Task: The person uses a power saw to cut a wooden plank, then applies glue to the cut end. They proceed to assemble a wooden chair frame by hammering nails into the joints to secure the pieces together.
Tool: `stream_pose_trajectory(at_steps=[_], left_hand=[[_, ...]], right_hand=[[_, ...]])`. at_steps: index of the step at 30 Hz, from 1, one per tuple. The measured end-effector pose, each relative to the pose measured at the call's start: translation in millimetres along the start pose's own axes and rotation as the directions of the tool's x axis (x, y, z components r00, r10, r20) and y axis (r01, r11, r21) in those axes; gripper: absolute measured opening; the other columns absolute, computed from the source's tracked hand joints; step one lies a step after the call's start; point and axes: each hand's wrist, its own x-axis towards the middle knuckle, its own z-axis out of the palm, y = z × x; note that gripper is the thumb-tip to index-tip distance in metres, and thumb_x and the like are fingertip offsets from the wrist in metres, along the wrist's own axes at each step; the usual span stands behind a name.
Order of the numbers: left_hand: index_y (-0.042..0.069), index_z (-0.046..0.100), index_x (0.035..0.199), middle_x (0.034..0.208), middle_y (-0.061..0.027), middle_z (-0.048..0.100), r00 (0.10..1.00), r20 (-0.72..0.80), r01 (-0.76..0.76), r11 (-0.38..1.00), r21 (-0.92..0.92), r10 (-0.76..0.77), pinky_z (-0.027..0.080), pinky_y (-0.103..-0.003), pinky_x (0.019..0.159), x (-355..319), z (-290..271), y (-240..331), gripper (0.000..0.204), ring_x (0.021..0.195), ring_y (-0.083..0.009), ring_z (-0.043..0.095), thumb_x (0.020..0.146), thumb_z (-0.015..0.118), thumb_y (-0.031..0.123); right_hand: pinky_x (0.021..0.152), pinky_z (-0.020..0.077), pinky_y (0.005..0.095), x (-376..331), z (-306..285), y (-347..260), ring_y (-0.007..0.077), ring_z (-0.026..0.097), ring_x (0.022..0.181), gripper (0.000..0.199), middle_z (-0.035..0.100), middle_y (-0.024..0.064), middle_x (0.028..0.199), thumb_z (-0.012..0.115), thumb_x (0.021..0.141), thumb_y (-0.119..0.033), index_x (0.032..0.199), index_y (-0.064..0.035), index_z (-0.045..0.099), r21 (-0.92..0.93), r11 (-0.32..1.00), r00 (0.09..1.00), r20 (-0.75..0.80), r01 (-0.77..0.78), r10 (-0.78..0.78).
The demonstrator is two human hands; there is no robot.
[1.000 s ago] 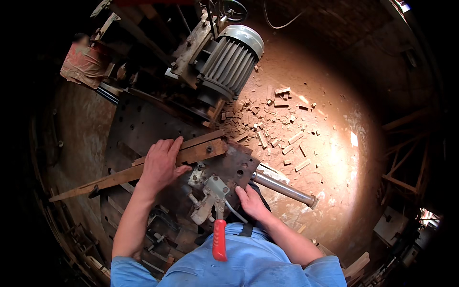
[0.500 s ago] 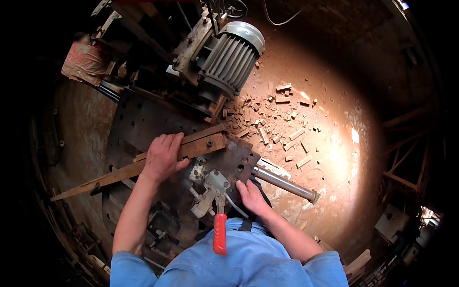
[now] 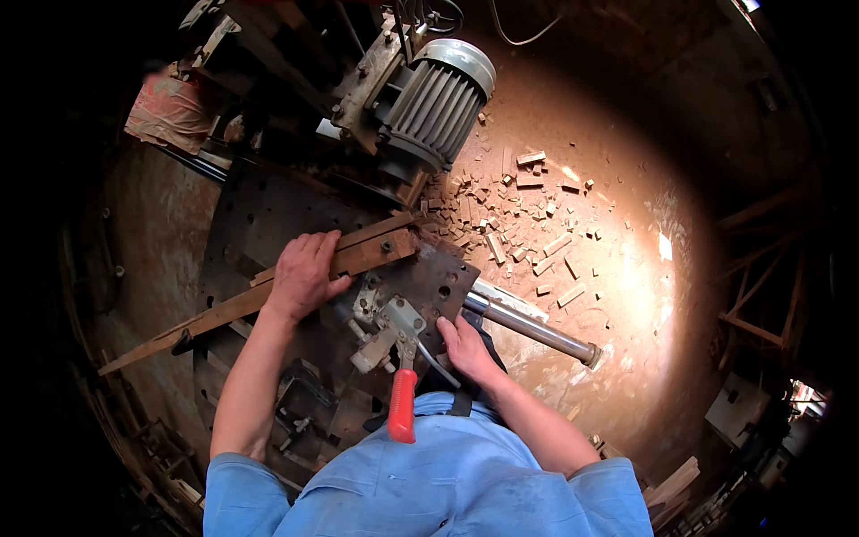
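the left hand [image 3: 302, 273] presses flat, fingers spread, on a long wooden strip [image 3: 268, 291] lying across the steel machine table [image 3: 268, 210]; it looks stiff, light, splintery, best gripped mid-length. the right hand [image 3: 465, 345] curls at the table's edge by the red-handled clamp [image 3: 401, 403].

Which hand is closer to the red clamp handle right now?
Right. The right hand rests just beside the red handle, at the plate edge; the left hand presses the wooden strip farther up-left.
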Motion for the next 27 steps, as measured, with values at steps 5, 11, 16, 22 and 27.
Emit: stream_pose_trajectory(at_steps=[5, 11, 16, 22, 27], left_hand=[[0.001, 0.059, 0.117, 0.106, -0.0145, 0.063, 1.0, -0.013, 0.017, 1.0, -0.006, -0.017, 0.049, -0.042, 0.087, -1, -2, 0, 0.064, 0.096, -0.0326, 0.06, 0.059, 0.078, 0.021], [0.001, 0.06, 0.116, 0.106, -0.0148, 0.063, 0.998, -0.056, 0.031, 0.998, -0.046, -0.034, 0.049, -0.042, 0.085, -2, 3, -1, 0.066, 0.095, -0.033, 0.06, 0.057, 0.08, 0.024], [0.001, 0.062, 0.117, 0.101, -0.0141, 0.065, 0.993, -0.04, 0.103, 0.971, -0.215, -0.114, 0.05, -0.04, 0.082, -4, 5, -8, 0.05, 0.091, -0.0333, 0.061, 0.074, 0.076, 0.024], [0.004, 0.068, 0.11, 0.104, -0.0122, 0.067, 0.972, 0.066, 0.234, 0.906, -0.353, -0.226, 0.05, -0.038, 0.082, -5, 6, -21, 0.025, 0.094, -0.0315, 0.062, 0.089, 0.065, 0.017], [0.006, 0.071, 0.106, 0.101, -0.0077, 0.068, 0.939, 0.144, 0.342, 0.875, -0.342, -0.311, 0.049, -0.037, 0.085, -7, -5, -24, 0.022, 0.097, -0.0275, 0.061, 0.09, 0.064, 0.019]], right_hand=[[0.096, 0.0447, 0.0409, 0, 2, 3, 0.0397, 0.06, 0.113, 0.045, 0.064, 0.027, 0.115, 0.046, 0.102, -0.035, 0.122, 0.004, 0.055, -0.015, 0.991, 0.992, -0.004, -0.13, 0.13], [0.092, 0.0463, 0.0428, 1, 0, 12, 0.0404, 0.062, 0.106, 0.046, 0.065, 0.027, 0.109, 0.047, 0.101, -0.037, 0.12, 0.0046, 0.055, -0.071, 0.982, 0.984, -0.013, -0.176, 0.176], [0.091, 0.0466, 0.0413, -5, -5, -5, 0.0385, 0.062, 0.103, 0.045, 0.066, 0.0262, 0.107, 0.048, 0.1, -0.035, 0.118, 0.0054, 0.055, -0.026, 0.987, 0.987, 0.001, -0.161, 0.161], [0.083, 0.0487, 0.0405, -4, -4, 2, 0.0332, 0.064, 0.09, 0.043, 0.066, 0.0217, 0.096, 0.049, 0.101, -0.035, 0.115, 0.005, 0.055, -0.055, 0.991, 0.993, -0.011, -0.121, 0.12], [0.079, 0.0493, 0.041, -4, -4, -6, 0.0311, 0.064, 0.084, 0.043, 0.066, 0.0199, 0.089, 0.049, 0.1, -0.036, 0.112, 0.0053, 0.055, -0.078, 0.98, 0.983, 0.016, -0.181, 0.182]])
